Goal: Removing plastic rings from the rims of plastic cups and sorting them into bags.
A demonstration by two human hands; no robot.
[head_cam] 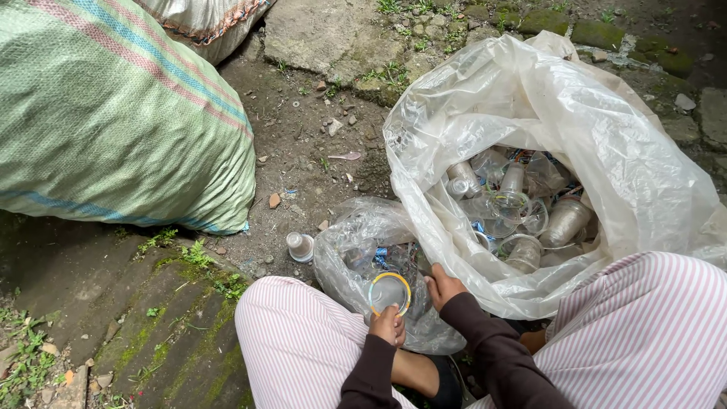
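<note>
The clear plastic cup with a yellow ring around its rim (390,292) sits between our knees, its mouth turned up towards us, just in front of a small crumpled clear bag (363,250). Our left hand (388,326) pinches the cup's near edge, fingers curled tight on it, which keeps the opening tipped our way. Our right hand (441,286) rests at the lip of the large clear plastic sack (575,129); its fingers are bent against the film, though we cannot tell whether they grip the film or only press on it. That sack gapes wide beside our right knee, so the heap of clear cups and bottles (515,212) inside lies within easy reach. A small clear bottle with a white cap (301,246) lies on the dirt near the crumpled bag.

We crouch outdoors on bare damp soil (303,144) with pebbles, mossy stone slabs (166,333) and weeds. A bulging green woven sack with pink and blue stripes (113,121) rests to our left.
</note>
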